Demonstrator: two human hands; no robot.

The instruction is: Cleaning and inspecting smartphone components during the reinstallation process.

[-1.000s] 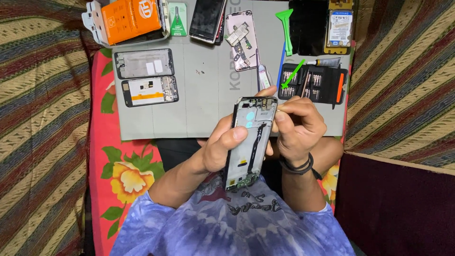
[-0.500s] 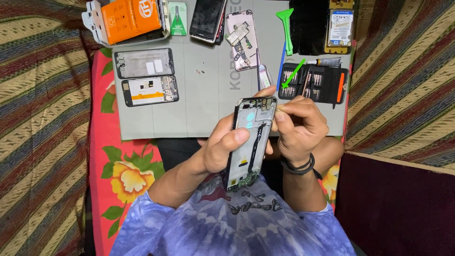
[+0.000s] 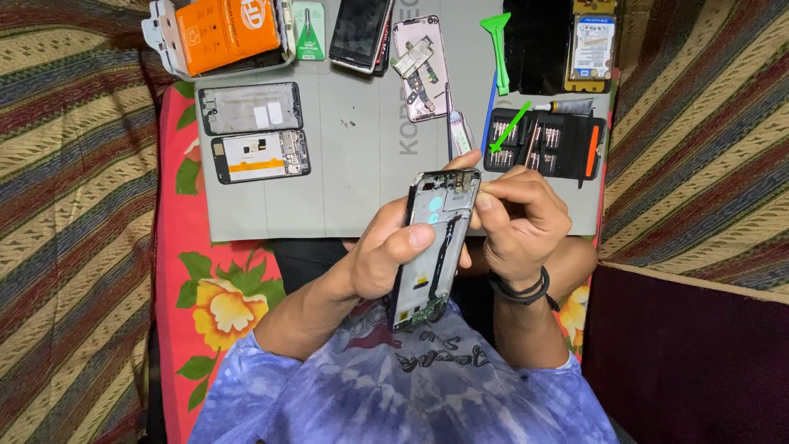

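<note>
So the opened phone [image 3: 436,247] is held up in the air over the lap, just in front of the near edge of the grey mat [image 3: 362,189], back cover off with the insides facing up. Left hand [image 3: 386,255] is wrapped around its left edge, thumb lying across the middle of the frame. Right hand [image 3: 522,222] is bunched up at the top right corner of the phone, fingertips pinched together right at the camera end. It looks like it's pinching something tiny there, but I can't tell what, it's too small. Black band on that wrist.

On the mat: two phone frames [image 3: 253,131] side by side at the left, one with an orange strip. An orange box [image 3: 222,33] sits at the top left, with a small green packet [image 3: 308,29] next to it. A dark phone [image 3: 360,31] and a pinkish back cover [image 3: 423,66] with loose parts on it lie at top centre. To the right there's a green pry tool [image 3: 497,45], a black screwdriver bit case [image 3: 542,144], and a battery [image 3: 592,45] at the top right corner.

All of it sits on a red floral cloth [image 3: 214,304] over striped fabric [image 3: 74,222].
</note>
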